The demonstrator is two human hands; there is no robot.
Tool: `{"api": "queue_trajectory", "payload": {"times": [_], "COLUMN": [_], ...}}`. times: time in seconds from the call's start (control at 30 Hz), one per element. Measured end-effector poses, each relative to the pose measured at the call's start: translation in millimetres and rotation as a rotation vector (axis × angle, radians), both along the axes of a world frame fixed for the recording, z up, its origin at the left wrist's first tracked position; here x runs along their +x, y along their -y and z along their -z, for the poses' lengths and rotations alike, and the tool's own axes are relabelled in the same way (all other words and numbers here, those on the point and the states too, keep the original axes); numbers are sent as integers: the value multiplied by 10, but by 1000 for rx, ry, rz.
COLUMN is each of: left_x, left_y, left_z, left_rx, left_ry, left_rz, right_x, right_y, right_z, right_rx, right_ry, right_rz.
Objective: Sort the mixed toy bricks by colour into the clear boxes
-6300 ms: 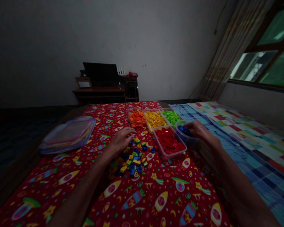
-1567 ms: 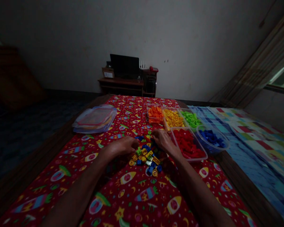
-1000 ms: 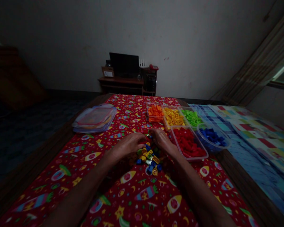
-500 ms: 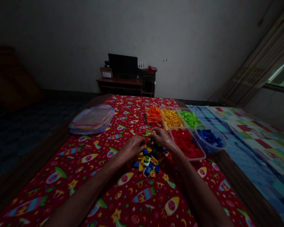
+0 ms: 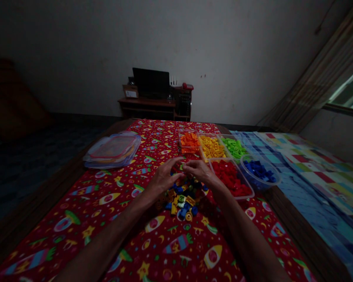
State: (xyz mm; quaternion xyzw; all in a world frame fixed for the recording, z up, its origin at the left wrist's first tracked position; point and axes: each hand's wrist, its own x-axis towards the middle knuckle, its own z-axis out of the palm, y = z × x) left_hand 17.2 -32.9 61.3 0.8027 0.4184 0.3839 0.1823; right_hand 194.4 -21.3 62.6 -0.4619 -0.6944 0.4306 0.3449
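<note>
A pile of mixed toy building bricks point(image 5: 182, 199), mostly blue and yellow with some green, lies on the red patterned cloth point(image 5: 129, 243). Over the pile's left far side is my left hand point(image 5: 164, 176), its thumb and fingers spread apart with nothing visible between them. Opposite it, my right hand point(image 5: 198, 170) has its fingertips drawn together above the far part of the pile. Whatever sits in that pinch is too small and dark to name. Both hands nearly meet at the fingertips and cover part of the bricks.
Right of the pile stand clear containers of sorted bricks: orange point(image 5: 190, 141), yellow point(image 5: 212, 148), green point(image 5: 234, 148), red point(image 5: 231, 178) and blue point(image 5: 260, 171). Stacked plastic lids point(image 5: 113, 149) lie at left. Beyond the table is a desk with a monitor point(image 5: 151, 83).
My left hand has opened and its fingers have lifted and spread. My right hand has shifted only slightly, and the yellow piece seen by its fingertips no longer shows.
</note>
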Motion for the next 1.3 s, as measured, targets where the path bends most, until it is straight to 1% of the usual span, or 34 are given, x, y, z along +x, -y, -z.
{"api": "queue_trajectory", "payload": {"times": [0.07,0.17,0.27,0.33,0.4,0.43,0.47,0.5,0.53,0.57,0.6,0.67,0.73,0.83,0.93,1.0,1.1,1.23,1.3], "left_x": [-40,-138,-231,-258,-252,-241,-227,-214,-204,-198,-198,-210,-224,-210,-158,-134,-146,-206,-219], "left_y": [-28,-93,-152,-169,-165,-155,-142,-125,-106,-86,-66,-29,1,27,31,18,-41,-166,-203], "left_z": [-36,-46,30,109,186,219,248,271,289,302,310,311,299,268,235,219,221,256,253], "left_rx": [27,10,-9,-4,-14,-20,-23,-18,-4,12,22,22,6,-11,-39,-56,-71,-114,-136], "left_ry": [-13,-76,-173,-232,-279,-299,-318,-334,-345,-358,-373,-402,-439,-498,-565,-575,-531,-519,-519], "left_rz": [-8,-19,-8,34,90,118,145,167,179,184,182,149,113,96,83,68,62,61,62], "right_x": [145,447,715,787,740,675,586,483,372,263,163,8,-77,-119,-141,-161,-184,-176,-161], "right_y": [-123,-363,-541,-561,-484,-413,-324,-226,-123,-22,70,219,310,357,341,320,297,296,306], "right_z": [-95,-327,-545,-621,-624,-599,-558,-504,-439,-368,-296,-164,-70,-10,-1,2,2,-23,-35], "right_rx": [55,171,377,493,573,586,574,543,484,428,395,371,385,388,322,305,304,238,233], "right_ry": [76,281,508,615,639,629,617,612,628,662,697,752,776,823,920,944,920,877,879], "right_rz": [111,282,422,483,497,469,411,334,228,131,65,-14,-43,-52,-43,-42,-31,-61,-69]}}
